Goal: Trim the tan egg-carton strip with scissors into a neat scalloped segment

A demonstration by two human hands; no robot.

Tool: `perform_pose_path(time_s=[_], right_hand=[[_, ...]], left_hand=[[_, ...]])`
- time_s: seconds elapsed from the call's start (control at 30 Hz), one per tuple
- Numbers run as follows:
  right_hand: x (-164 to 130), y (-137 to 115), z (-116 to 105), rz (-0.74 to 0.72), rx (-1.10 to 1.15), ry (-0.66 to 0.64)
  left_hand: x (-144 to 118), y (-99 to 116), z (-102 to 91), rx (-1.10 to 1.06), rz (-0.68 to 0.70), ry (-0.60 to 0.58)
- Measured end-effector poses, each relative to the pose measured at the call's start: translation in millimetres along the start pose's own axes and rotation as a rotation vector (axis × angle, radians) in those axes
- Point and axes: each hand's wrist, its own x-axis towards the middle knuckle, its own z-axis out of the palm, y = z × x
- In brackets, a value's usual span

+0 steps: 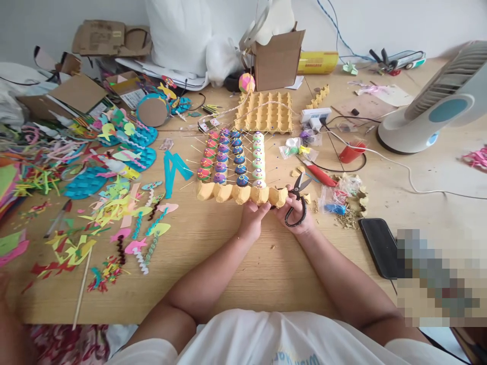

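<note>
A yellow strip of egg-carton cups (241,194) spans the space in front of me, held up near its right end. My left hand (254,217) has its fingers closed on the strip's lower edge. Black-handled scissors (300,195) rest in my right hand (296,218), blades pointing up and slightly apart, beside the strip's right end; that hand also seems to touch the strip. Just beyond stand rows of painted egg-carton caterpillars: red (207,154), purple (221,157), dark blue (239,158) and white-green (259,157), with pins sticking out.
An uncut yellow egg tray (264,111) lies behind the caterpillars. Paper scraps and fish cut-outs (137,223) spread over the left side. To the right are a red-handled tool (322,175), a red cup (352,151), a phone (378,247) and a white fan (429,101) with its cable.
</note>
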Motion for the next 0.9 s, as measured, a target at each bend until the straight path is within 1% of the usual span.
perform_pose_path(time_s=[0.13, 0.2, 0.27, 0.33, 0.4, 0.43, 0.5, 0.57, 0.67, 0.8, 0.9], right_hand=[[-2.0, -0.6, 7.9, -0.006, -0.074, -0.017], [-1.4, -2.3, 12.9, -0.005, -0.132, -0.019], [0.0, -5.6, 17.5, -0.003, -0.196, -0.006], [0.3, -10.5, 21.1, -0.025, -0.261, 0.041], [-2.7, -15.8, 22.5, -0.091, -0.353, 0.119], [-5.8, -18.1, 22.0, -0.134, -0.419, 0.155], [-14.4, -20.7, 18.5, -0.206, -0.642, 0.199], [-23.9, -20.2, 12.5, -0.219, -0.844, 0.181], [-34.1, -15.8, 3.2, -0.250, -1.017, 0.107], [-38.5, -12.0, -3.9, -0.299, -1.259, 0.039], [-39.0, -11.9, -5.9, -0.337, -1.297, 0.055]], left_hand=[[-6.8, 0.6, 5.8, -0.040, -0.006, -0.031], [-8.5, 1.8, 7.4, -0.064, -0.038, 0.000], [-7.8, 4.0, 7.9, -0.119, -0.071, 0.065], [-5.0, 7.5, 7.1, -0.192, -0.115, 0.128], [-1.6, 12.2, 5.3, -0.261, -0.164, 0.175], [-0.2, 14.6, 4.1, -0.297, -0.195, 0.184], [1.8, 18.8, 1.7, -0.368, -0.269, 0.168], [2.5, 21.4, -0.7, -0.416, -0.336, 0.119], [2.8, 21.4, -4.2, -0.415, -0.375, 0.067], [3.3, 18.0, -9.0, -0.360, -0.414, 0.075], [2.8, 16.3, -10.8, -0.337, -0.457, 0.110]])
